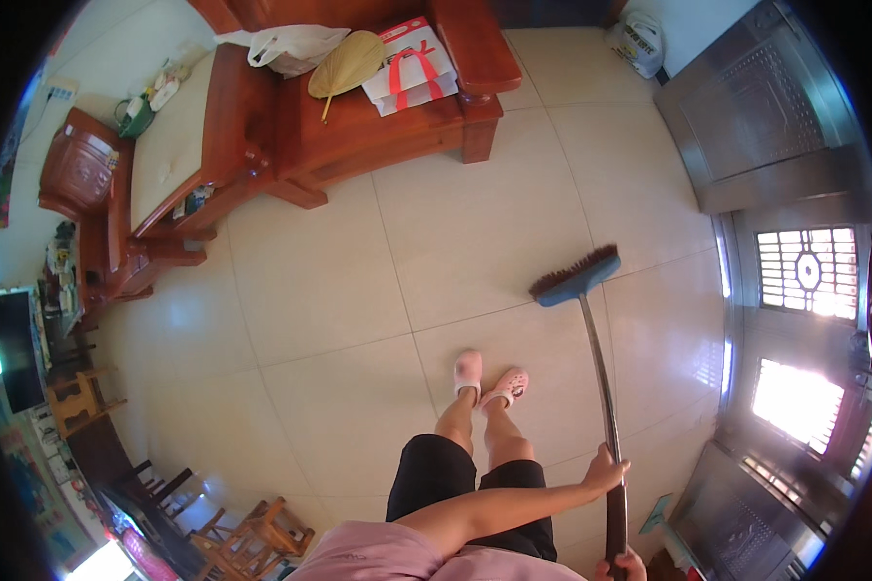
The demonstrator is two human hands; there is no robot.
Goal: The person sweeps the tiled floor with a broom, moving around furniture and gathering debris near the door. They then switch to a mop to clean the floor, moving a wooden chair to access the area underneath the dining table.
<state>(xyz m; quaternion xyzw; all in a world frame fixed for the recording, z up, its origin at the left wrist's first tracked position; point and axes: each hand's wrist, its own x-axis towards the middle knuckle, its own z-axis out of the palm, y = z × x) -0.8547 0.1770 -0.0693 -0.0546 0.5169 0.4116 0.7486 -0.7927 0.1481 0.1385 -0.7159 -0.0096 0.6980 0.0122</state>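
A broom (pixel 579 283) with a blue head and dark reddish bristles is on the tiled floor, ahead and to the right of my feet. Its long metal handle slants back toward me and ends in a dark grip. Stretched across my body, my left hand (pixel 605 472) wraps round the handle where the dark grip begins. Lower down, at the picture's bottom edge, my right hand (pixel 629 564) closes round the grip near its end; part of that hand is cut off.
My feet wear pink clogs (pixel 468 370). A red-brown wooden bench (pixel 378 140) carries a palm-leaf fan (pixel 349 64), a white plastic bag (pixel 295 48) and a gift bag (pixel 412 77). Metal doors (pixel 746 107) stand along the right. Wooden stools (pixel 262 537) are at lower left.
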